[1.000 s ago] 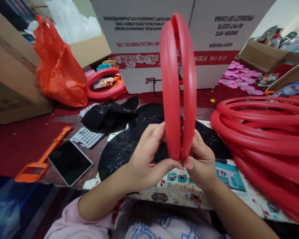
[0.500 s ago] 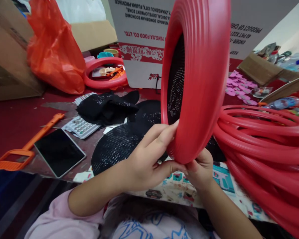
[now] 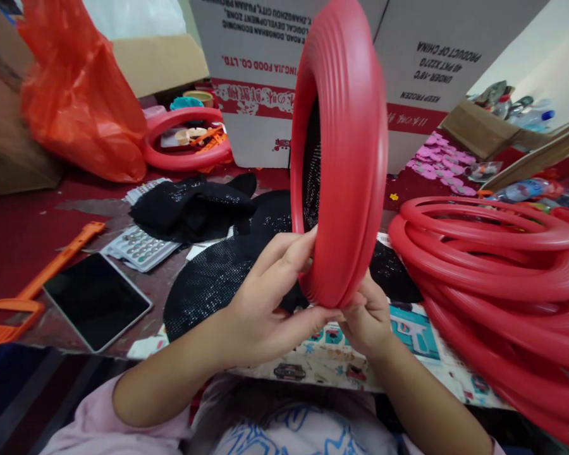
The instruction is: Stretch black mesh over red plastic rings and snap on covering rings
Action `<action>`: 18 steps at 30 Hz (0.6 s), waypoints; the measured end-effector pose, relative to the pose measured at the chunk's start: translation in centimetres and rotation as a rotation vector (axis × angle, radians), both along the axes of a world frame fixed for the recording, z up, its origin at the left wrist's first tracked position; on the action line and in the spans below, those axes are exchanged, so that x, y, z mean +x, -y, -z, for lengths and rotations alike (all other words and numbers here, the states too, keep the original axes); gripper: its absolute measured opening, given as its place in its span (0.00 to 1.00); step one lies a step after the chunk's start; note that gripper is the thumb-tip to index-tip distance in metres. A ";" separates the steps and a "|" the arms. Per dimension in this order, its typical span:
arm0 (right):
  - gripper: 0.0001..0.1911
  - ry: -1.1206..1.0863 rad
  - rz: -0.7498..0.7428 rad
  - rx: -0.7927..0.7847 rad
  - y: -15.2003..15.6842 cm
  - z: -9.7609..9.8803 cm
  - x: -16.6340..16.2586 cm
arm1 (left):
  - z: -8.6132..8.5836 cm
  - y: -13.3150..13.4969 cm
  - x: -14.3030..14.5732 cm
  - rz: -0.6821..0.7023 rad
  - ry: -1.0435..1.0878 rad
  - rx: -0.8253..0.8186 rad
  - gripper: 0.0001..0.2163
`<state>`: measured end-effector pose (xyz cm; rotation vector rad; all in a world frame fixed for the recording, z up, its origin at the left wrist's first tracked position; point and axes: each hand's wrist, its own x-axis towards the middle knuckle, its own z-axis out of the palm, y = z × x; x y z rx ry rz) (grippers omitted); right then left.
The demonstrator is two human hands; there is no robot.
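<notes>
A red ridged plastic ring point(image 3: 348, 158) stands on edge between my hands, with black sequinned mesh fabric point(image 3: 312, 170) showing inside it. My left hand point(image 3: 275, 297) grips its lower left rim, the fingers over the near edge and the thumb underneath. At the bottom right of the ring, my right hand point(image 3: 367, 319) holds it with bent fingers, partly hidden behind the rim. Beneath and behind lie black sequinned cloth pieces point(image 3: 208, 284) on the table. A stack of similar red rings point(image 3: 493, 253) sits to the right of my right hand.
A tablet point(image 3: 98, 302), an orange plastic handle point(image 3: 57, 265) and a button-filled tray point(image 3: 145, 248) lie at left. Behind stand a white carton point(image 3: 256, 139), an orange-red plastic bag point(image 3: 83, 95) and another red ring point(image 3: 184, 161). Pink flower-shaped pieces point(image 3: 439, 158) lie at back right.
The ring in my hands has turned slightly, showing a seam on its right side, and looks narrower. Both hands keep their hold. The whole view has shifted a little.
</notes>
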<state>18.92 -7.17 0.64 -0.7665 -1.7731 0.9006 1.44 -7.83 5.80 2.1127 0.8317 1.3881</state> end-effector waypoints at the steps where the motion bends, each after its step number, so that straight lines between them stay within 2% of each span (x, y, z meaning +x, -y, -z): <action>1: 0.22 -0.061 -0.005 0.024 0.0 -0.3 -0.2 | 0.0 0.0 0.0 -0.002 -0.002 -0.017 0.31; 4: 0.17 -0.136 0.005 0.088 -0.1 -1.0 -0.5 | 0.1 0.0 -0.1 0.021 -0.009 -0.033 0.28; 8: 0.20 -0.097 0.030 0.123 -0.1 -1.5 -0.4 | 0.2 -0.1 -0.2 0.030 -0.004 0.013 0.30; 15: 0.20 -0.083 0.011 0.157 -0.3 -1.6 0.0 | 0.3 0.0 0.1 0.022 0.018 0.019 0.31; 18: 0.19 -0.100 0.003 0.155 -0.3 -1.4 0.1 | 0.3 0.2 0.3 0.012 0.022 0.014 0.27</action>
